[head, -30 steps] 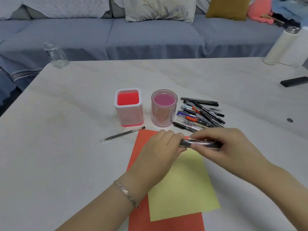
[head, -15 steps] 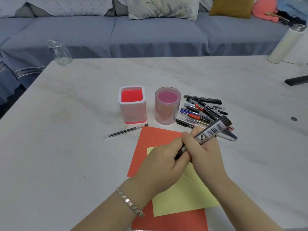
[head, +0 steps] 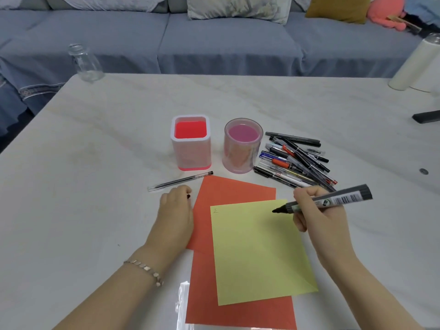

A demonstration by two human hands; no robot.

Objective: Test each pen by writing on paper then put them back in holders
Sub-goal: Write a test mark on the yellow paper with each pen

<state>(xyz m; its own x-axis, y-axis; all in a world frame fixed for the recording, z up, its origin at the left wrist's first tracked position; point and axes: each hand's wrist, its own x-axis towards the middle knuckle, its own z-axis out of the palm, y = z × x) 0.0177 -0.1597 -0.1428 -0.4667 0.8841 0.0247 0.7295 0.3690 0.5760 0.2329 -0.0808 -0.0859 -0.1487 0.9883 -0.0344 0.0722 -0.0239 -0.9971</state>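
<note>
Near the table's front edge, over the top right corner of the yellow paper (head: 257, 253): gripping an uncapped black marker (head: 333, 201) in the right hand (head: 316, 210), thumb and fingers wrapped round the barrel close behind the nib. Nib aimed left and down, barrel rising to the right. Cannot tell whether touching the sheet or just above it. Only one small written mark (head: 215, 211) to be seen, at the sheet's top left corner; no marker stroke visible yet. Yellow sheet lying slantwise on a larger red paper (head: 233, 189).

Just left of the red sheet, left hand (head: 176, 210) resting knuckles-up on the table (head: 95, 163), fingers curled round a small dark piece, probably the marker's cap (head: 188, 196). Just beyond that hand, one slim pen (head: 181, 181) lying alone, seemingly tested but not put away.

Farther back, toward the table's middle, square holder (head: 190, 142) and round holder (head: 241, 146) standing side by side, both without pens. Right of the round one, a heaped pile of pens (head: 297, 160), likely untested.

Judged early: perhaps one pen tried, none returned, nearly everything left. Write, recap, drop in a holder, repeat through the heap.
</note>
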